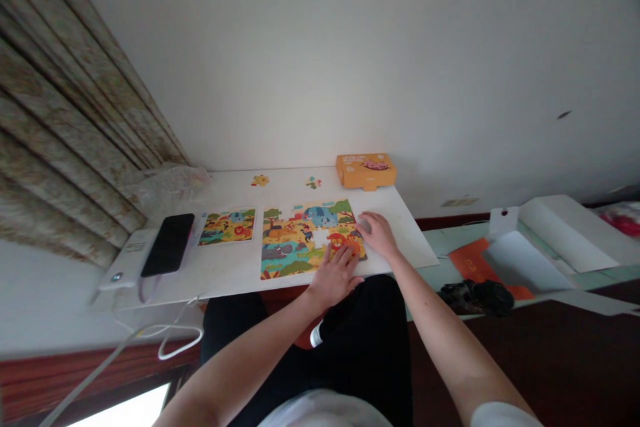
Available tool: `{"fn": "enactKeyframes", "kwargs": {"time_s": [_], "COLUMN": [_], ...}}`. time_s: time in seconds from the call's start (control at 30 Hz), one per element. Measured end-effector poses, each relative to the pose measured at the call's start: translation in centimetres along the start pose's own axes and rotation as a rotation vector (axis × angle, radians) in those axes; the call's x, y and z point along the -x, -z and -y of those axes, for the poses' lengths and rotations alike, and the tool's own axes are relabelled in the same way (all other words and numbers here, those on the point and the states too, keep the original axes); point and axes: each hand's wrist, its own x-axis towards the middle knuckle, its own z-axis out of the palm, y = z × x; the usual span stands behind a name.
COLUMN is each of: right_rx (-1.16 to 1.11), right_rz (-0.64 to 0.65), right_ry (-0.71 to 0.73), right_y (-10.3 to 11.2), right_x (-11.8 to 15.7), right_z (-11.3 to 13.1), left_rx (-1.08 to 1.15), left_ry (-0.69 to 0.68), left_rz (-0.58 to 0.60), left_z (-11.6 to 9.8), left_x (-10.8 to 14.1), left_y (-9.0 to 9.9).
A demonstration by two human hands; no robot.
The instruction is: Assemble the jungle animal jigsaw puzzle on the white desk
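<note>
A jigsaw puzzle [285,250] with jungle animals lies on the white table in front of me. A white gap shows near its middle, beside the red lion, and its upper left edge is uneven. My left hand [336,273] rests flat on the puzzle's lower right part, fingers spread. At the right edge of the puzzle is my right hand [377,235], fingers bent, thumb and forefinger apart; I see nothing held. Left of the puzzle lies a smaller picture card [227,227] with the same scene. Farther back are loose yellow puzzle pieces [260,181] and loose green-and-pink puzzle pieces [313,183].
An orange puzzle box [367,172] stands at the table's back right. A black phone [169,245] lies at the left, near a white cable [183,329]. Crumpled clear plastic [167,187] sits by the curtain. Right of the table, an opened white box [525,260] lies lower down.
</note>
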Motion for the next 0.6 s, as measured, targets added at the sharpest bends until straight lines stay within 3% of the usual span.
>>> {"fn": "enactKeyframes", "kwargs": {"time_s": [0.6], "right_rx": [-0.003], "right_rz": [-0.004], "right_ry": [0.005], "right_y": [0.1], "right_x": [0.1], "right_z": [0.1], "left_rx": [0.111], "left_ry": [-0.153], "left_rz": [0.072], "left_z": [2.3], "left_x": [-0.8], "left_y": [-0.1]}}
